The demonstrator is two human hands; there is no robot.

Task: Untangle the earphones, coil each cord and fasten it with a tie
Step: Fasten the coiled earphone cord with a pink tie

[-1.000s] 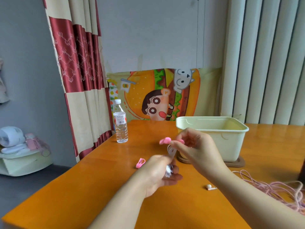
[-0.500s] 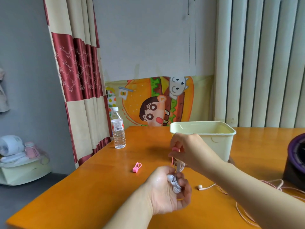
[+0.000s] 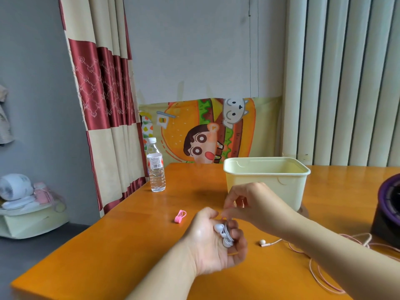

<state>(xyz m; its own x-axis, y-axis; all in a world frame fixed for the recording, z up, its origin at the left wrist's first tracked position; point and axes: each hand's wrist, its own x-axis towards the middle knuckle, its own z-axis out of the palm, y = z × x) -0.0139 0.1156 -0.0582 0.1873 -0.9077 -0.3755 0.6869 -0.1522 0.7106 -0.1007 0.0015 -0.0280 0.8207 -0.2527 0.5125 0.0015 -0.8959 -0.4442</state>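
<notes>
Nearest: left hand (image 3: 213, 241), palm turned up over the bench (image 3: 121, 252), grip clamped round the white earphones (image 3: 225, 234). These sit as a small coiled bundle across the curled fingers, buds uppermost. The bundle's long axis runs roughly near-to-far along the fingers, though blur makes this approximate. Just beyond and above: right hand (image 3: 255, 202), fingertips (image 3: 227, 211) pointing down at the far end of the bundle, touching it or nearly so. Thumb and forefinger are drawn together, but the blur hides whether this grip pinches a tie, a cord end or nothing, so I cannot tell. Judgement: the white coil is being fastened. A wrap must cross the bundle's short axis, so it would come over from the far side, where the right hand is, while the left holds the coil steady. On the bench right of the left hand: pink earphones (image 3: 263, 242), one bud showing, the cord trailing loose to the right and passing under the right forearm. They are uncoiled, so this set is not yet done, and the right hand is the nearer one. Left and beyond: a pink tie (image 3: 180, 216) lying alone on the bench, nearer the left hand. Farther: cream tub (image 3: 266, 185), water bottle (image 3: 155, 169) at far left, and a dark purple-rimmed object (image 3: 387, 208) at the right edge.
</notes>
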